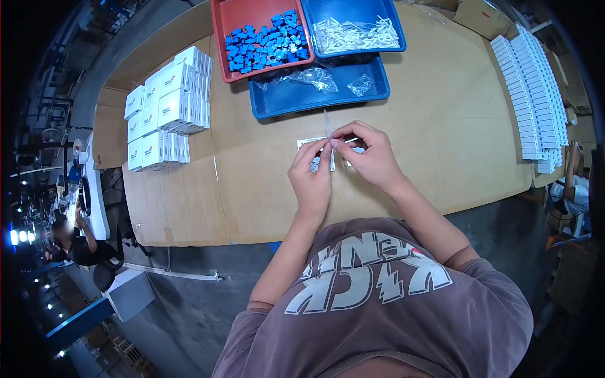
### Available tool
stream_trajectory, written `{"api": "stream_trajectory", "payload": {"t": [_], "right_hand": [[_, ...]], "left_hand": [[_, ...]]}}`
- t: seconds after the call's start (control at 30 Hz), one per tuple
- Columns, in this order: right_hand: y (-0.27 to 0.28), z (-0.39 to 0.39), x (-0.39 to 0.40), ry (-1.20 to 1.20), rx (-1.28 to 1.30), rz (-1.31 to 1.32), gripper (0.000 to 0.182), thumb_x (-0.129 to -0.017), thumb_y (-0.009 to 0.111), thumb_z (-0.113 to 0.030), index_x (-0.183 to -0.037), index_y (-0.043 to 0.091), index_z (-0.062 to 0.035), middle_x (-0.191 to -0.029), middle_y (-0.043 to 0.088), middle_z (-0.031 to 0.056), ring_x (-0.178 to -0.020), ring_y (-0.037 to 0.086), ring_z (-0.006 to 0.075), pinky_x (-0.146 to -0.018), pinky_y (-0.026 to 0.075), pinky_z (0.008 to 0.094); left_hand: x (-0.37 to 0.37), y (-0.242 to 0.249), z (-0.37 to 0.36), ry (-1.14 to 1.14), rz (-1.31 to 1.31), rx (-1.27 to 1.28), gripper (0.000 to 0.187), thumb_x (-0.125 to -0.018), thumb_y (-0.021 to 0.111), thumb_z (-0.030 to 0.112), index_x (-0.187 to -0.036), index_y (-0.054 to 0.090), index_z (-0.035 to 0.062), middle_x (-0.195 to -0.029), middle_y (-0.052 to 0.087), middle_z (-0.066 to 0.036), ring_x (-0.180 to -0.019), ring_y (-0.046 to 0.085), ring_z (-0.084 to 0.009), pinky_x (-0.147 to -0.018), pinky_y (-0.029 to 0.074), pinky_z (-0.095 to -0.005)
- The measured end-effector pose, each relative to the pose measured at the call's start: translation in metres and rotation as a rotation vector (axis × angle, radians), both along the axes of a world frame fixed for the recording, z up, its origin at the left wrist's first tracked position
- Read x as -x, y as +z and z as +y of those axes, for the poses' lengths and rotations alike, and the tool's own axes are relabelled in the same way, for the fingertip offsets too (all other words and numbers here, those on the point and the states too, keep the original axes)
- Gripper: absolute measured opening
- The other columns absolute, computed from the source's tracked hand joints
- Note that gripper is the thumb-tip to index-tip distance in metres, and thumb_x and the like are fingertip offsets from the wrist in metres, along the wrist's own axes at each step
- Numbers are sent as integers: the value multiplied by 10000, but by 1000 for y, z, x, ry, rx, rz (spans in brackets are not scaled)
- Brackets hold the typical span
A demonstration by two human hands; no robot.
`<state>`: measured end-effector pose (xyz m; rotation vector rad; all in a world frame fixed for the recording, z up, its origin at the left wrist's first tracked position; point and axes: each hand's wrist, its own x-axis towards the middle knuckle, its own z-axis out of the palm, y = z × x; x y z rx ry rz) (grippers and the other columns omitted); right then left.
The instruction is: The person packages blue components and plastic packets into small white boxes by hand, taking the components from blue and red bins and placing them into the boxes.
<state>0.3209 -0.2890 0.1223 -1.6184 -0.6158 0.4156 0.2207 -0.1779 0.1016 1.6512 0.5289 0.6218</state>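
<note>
Step in hand: I judge I am fitting a thin clear plastic piece (328,129) into a small clear bag (317,157), both held just above centre of the frame.
Left hand (313,176): my fingers are curled closed around the small clear bag, thumb and forefinger pinching its upper edge.
Right hand (370,153): closed in a fingertip pinch on the thin clear plastic piece, which sticks up toward the top of the frame.
Where the work sits: over the cardboard-covered table (441,126), just below the blue tray with bags (287,99).
Supplies: red tray of blue parts (222,38) at top centre, blue tray of white parts (394,22) beside it.
Around: white boxes (167,104) stacked upper left, a row of white boxes (532,88) upper right.
Next move calls for: a steady pinch and keeping the bag mouth open, I think; whether it is open I cannot tell.
</note>
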Motion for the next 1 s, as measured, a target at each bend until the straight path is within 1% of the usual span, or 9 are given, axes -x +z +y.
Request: {"api": "stream_trajectory", "payload": {"t": [0.17,0.23,0.33,0.43,0.57,0.67,0.77,0.87,1.0], "right_hand": [[-3,0,2,23,39,13,176,-940,768,-66,-1090,735,20,-1054,717,69,-941,697,127,-798,586,256],[1,1,5,8,37,70,178,-938,773,-68,-1088,734,20,-1050,719,71,-934,695,120,-783,592,252],[-12,0,1,13,1,150,172,-943,772,-67,-1082,731,26,-1035,721,75,-929,691,112,-757,594,244],[-20,-3,-4,24,-60,287,162,-951,762,-66,-1069,730,41,-986,734,76,-901,691,105,-753,594,256],[-20,-6,-4,6,-112,449,142,-981,725,-62,-1066,731,51,-976,743,77,-879,691,101,-758,579,254],[-26,-7,-5,-4,-49,355,148,-985,717,-67,-1076,734,49,-972,752,85,-885,708,120,-774,576,265],[-26,-6,-2,-52,-36,129,152,-971,728,-64,-1077,741,44,-968,760,91,-893,721,137,-793,583,282],[-24,-4,2,-42,-17,143,171,-965,749,-76,-1090,741,41,-993,754,73,-905,701,101,-735,571,226],[-16,0,7,-12,-5,143,190,-956,766,-89,-1090,745,44,-1007,760,78,-910,703,99,-753,586,234]], "left_hand": [[1,1,0,2,31,-87,155,-983,710,45,-1108,739,-42,-1033,719,-97,-956,674,-163,-848,525,-296],[3,0,3,-8,45,-142,150,-967,716,32,-1096,737,-44,-1027,720,-103,-945,684,-175,-827,530,-303],[1,-8,9,-39,-17,-353,143,-947,726,20,-1075,735,-44,-1013,722,-111,-918,695,-195,-804,534,-310],[0,-9,16,-85,-26,-419,130,-938,736,19,-1053,737,-42,-990,723,-115,-903,699,-207,-808,534,-309],[-1,-9,19,-115,-26,-327,108,-940,736,14,-1034,742,-39,-974,728,-109,-892,697,-193,-804,536,-307],[-1,-9,15,-66,-2,-289,104,-940,735,7,-1032,743,-41,-962,723,-104,-871,688,-176,-789,534,-297],[1,-9,12,-10,34,-243,108,-940,733,2,-1037,743,-43,-955,716,-99,-848,677,-162,-772,531,-287],[1,-11,13,1,31,-263,107,-939,732,-1,-1037,741,-43,-956,713,-100,-834,671,-159,-759,530,-284],[1,-5,12,-8,13,-395,103,-937,734,14,-1032,745,-26,-970,720,-107,-838,677,-189,-771,527,-306]]}}
